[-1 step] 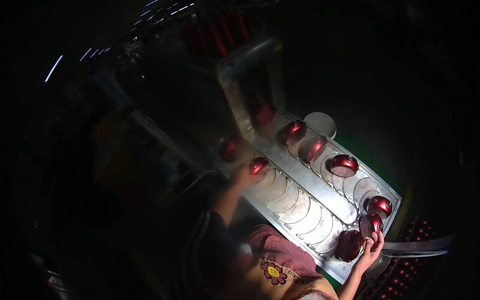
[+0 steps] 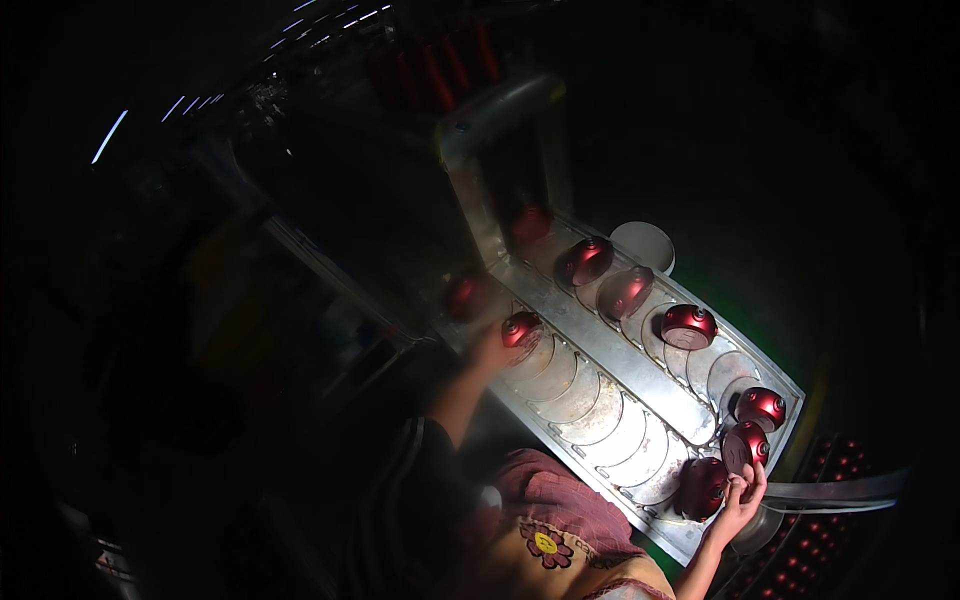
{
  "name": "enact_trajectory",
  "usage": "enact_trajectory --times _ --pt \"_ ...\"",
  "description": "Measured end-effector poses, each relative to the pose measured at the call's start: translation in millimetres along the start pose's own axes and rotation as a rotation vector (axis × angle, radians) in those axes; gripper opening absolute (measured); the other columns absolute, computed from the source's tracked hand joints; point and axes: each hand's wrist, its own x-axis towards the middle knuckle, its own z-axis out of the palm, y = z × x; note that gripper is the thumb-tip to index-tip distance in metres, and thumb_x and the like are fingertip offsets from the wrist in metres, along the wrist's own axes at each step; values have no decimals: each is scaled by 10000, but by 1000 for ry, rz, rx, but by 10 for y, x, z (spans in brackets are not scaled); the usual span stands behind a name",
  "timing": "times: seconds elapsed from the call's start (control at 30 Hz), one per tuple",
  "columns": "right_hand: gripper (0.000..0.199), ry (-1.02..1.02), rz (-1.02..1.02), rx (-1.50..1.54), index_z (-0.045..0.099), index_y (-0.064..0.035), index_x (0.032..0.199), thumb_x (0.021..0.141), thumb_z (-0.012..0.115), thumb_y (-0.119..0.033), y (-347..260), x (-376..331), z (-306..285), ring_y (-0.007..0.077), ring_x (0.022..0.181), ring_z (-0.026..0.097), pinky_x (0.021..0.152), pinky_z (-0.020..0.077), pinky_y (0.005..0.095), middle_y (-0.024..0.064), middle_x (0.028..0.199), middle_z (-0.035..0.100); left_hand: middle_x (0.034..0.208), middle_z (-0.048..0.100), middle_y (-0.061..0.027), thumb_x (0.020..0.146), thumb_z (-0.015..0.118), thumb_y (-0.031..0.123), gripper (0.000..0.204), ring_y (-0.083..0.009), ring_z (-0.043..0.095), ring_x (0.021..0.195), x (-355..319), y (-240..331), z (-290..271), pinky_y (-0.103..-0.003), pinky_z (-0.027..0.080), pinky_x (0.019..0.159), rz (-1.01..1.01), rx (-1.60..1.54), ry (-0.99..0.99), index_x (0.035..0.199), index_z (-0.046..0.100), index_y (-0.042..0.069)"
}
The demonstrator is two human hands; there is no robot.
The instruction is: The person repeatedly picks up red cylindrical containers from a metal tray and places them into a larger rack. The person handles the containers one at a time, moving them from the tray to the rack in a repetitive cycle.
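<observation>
In the dim light my left hand [image 2: 488,353] is at the near side of a shiny red rounded metal part [image 2: 521,330], its fingers closed against it and partly lost in shadow. On the right, the bent fingers of my right hand [image 2: 738,500] grip the lower edge of a tilted red rounded metal part [image 2: 745,447], which has a pale flat underside and a small knob. Close beside my right fingers sits another red part [image 2: 704,489]. All of them are on a long silver metal conveyor [image 2: 640,377] with overlapping curved plates.
More red parts [image 2: 689,327] stand along the conveyor's far side. A metal arch [image 2: 500,108] rises over its far end. Beyond its edge is a white round container [image 2: 643,247]. At the lower right, many small red pieces [image 2: 822,540] lie beneath a metal strip [image 2: 835,492].
</observation>
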Motion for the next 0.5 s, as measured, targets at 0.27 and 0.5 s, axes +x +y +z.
enact_trajectory --times 0.27,0.5 --pt "437 2 34 59 452 -18 1378 951 542 1 311 -303 -470 122 882 587 779 496 240 100 1192 571 1194 628 -200 636 880 321 792 -341 617 1097 -495 42 459 -419 490 946 306 -187 121 1279 525 26" --pt "456 272 56 50 459 -23 1379 935 563 -43 680 -885 -1324 126 872 586 734 515 267 80 1177 567 885 616 -27 956 608 89 146 -84 568 757 -1604 148 1023 -208 474 667 178 -785 228 1087 599 25"
